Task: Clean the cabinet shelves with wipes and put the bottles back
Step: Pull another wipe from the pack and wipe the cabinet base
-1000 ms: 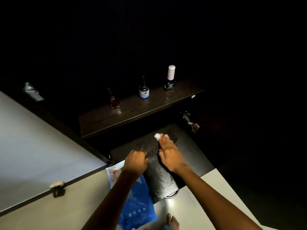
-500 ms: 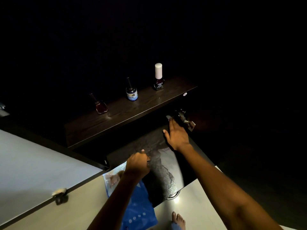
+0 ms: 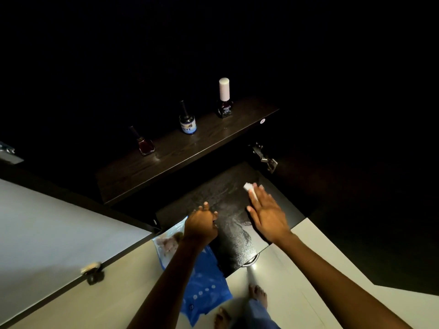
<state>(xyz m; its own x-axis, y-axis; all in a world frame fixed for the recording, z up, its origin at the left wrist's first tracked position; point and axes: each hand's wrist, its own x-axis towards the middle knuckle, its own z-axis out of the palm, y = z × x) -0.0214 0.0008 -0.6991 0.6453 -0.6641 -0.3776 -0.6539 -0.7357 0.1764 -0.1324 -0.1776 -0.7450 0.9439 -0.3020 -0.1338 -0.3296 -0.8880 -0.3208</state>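
My right hand (image 3: 266, 211) lies flat with straight fingers on a white wipe (image 3: 249, 187), pressing it onto the dark, wet-streaked lower shelf (image 3: 225, 198). My left hand (image 3: 202, 222) rests at the shelf's front left corner and grips a blue wipes pack (image 3: 197, 276) that hangs down below it. On the dark wooden upper shelf (image 3: 166, 162) stand three small bottles: a dark red one (image 3: 145, 144) at the left, a blue-labelled one (image 3: 187, 122) in the middle and a white-capped one (image 3: 224, 100) at the right.
A pale open cabinet door (image 3: 52, 229) with a hinge (image 3: 91, 271) reaches across the left. A metal hinge (image 3: 263, 156) sits on the dark right wall above the lower shelf. Pale floor and my bare feet (image 3: 257, 294) are below. The cabinet's depth is black.
My right hand pulled the wipe back from the far right corner by the hinge toward the shelf's middle right. My left hand stayed at the front left corner with the pack.
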